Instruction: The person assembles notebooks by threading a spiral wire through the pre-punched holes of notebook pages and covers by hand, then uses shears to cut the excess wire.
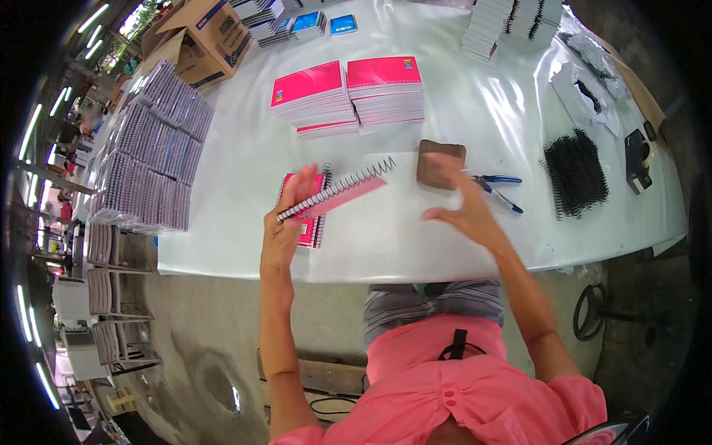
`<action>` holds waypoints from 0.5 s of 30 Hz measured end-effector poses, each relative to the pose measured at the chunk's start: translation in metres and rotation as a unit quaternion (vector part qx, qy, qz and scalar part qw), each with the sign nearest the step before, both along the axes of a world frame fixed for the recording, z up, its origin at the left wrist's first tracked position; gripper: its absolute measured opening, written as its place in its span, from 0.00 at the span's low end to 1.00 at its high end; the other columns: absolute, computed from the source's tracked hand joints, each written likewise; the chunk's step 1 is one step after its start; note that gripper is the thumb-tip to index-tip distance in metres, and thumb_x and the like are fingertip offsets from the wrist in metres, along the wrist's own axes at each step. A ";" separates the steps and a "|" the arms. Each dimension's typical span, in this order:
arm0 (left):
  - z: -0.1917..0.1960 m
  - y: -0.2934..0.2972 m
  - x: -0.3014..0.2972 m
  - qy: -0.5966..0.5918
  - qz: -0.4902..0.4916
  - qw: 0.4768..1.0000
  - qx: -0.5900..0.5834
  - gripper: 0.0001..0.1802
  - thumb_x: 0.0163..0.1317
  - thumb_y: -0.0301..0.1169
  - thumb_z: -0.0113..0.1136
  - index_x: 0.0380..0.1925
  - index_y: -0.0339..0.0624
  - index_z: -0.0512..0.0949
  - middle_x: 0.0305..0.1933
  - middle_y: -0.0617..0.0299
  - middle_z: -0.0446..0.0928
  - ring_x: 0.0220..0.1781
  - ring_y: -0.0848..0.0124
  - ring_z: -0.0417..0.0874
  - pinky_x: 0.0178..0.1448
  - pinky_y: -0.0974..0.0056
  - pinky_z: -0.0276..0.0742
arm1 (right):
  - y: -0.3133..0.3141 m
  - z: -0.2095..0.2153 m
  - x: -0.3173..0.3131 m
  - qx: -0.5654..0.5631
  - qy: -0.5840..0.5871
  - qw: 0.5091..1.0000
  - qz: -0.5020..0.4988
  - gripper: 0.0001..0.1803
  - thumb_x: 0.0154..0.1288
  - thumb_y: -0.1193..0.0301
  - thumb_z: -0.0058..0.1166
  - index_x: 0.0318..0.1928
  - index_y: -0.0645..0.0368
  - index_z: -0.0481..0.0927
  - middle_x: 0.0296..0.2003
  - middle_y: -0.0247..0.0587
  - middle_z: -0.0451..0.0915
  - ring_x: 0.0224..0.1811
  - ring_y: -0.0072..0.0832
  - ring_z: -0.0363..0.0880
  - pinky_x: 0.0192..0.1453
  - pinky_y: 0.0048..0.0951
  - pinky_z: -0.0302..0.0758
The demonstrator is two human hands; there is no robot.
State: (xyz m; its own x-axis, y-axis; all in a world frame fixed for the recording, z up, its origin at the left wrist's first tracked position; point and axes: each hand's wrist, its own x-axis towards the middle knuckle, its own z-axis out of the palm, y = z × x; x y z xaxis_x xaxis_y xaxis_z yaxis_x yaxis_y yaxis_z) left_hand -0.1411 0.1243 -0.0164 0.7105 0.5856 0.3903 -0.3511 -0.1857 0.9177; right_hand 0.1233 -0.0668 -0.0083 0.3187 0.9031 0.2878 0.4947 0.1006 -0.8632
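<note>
My left hand [282, 222] is closed on a thin notebook [347, 199] with a pink cover, held tilted with its edge facing up. A dark spiral wire coil [374, 172] runs along that edge and sticks out past its far right end. Beneath this hand, pink spiral notebooks [306, 231] lie on the table, partly hidden. My right hand [471, 211] is raised and empty, thumb and fingers apart, slightly blurred. Its fingertips overlap a brown square pad [430, 172]. Just beyond its wrist lie blue-handled pliers [503, 179] and a blue-and-white pen-like tool [506, 199].
Two stacks of pink-covered pads [386, 93] stand at the table's middle. Wrapped notebook bundles [144, 167] line the left edge, near a cardboard box [211, 44]. A pile of black coils [577, 174] and a tape dispenser [637, 159] lie right. Blue-covered pads [308, 24] sit at the back.
</note>
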 end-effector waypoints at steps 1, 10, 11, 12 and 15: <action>-0.007 0.003 0.002 -0.046 -0.043 0.998 -0.016 0.40 0.64 0.49 0.60 0.71 0.42 0.60 0.75 0.52 0.59 0.77 0.53 0.56 0.79 0.49 0.48 | 0.020 0.001 -0.020 0.037 0.089 0.992 0.077 0.43 0.50 0.70 0.71 0.67 0.57 0.66 0.64 0.38 0.69 0.68 0.33 0.65 0.72 0.36 0.59; -0.003 0.066 -0.050 0.128 0.178 0.962 -0.160 0.39 0.70 0.52 0.51 0.73 0.44 0.55 0.73 0.49 0.61 0.69 0.61 0.68 0.72 0.58 0.64 | 0.116 -0.010 -0.128 0.234 -0.199 0.949 0.072 0.21 0.54 0.70 0.65 0.51 0.53 0.81 0.57 0.34 0.76 0.62 0.32 0.71 0.65 0.40 0.66; -0.001 0.064 -0.053 0.216 0.191 0.950 -0.117 0.33 0.70 0.40 0.56 0.71 0.41 0.61 0.66 0.53 0.71 0.62 0.69 0.74 0.68 0.64 0.66 | 0.119 -0.015 -0.135 0.210 -0.381 0.899 0.055 0.21 0.54 0.64 0.66 0.50 0.51 0.82 0.56 0.34 0.77 0.61 0.32 0.71 0.65 0.43 0.65; -0.006 0.061 -0.054 0.216 0.190 0.951 -0.117 0.33 0.70 0.40 0.56 0.71 0.41 0.61 0.66 0.53 0.71 0.62 0.69 0.74 0.68 0.64 0.66 | 0.117 -0.021 -0.138 0.209 -0.381 0.899 0.054 0.21 0.54 0.64 0.66 0.50 0.51 0.82 0.56 0.34 0.77 0.61 0.32 0.71 0.65 0.43 0.65; -0.018 0.053 -0.053 0.329 0.170 0.927 -0.067 0.31 0.63 0.26 0.63 0.67 0.38 0.67 0.56 0.60 0.78 0.54 0.77 0.76 0.60 0.71 0.71 | 0.104 -0.035 -0.131 0.139 -0.332 0.921 0.150 0.22 0.51 0.57 0.68 0.47 0.45 0.83 0.56 0.33 0.77 0.61 0.32 0.70 0.66 0.53 0.57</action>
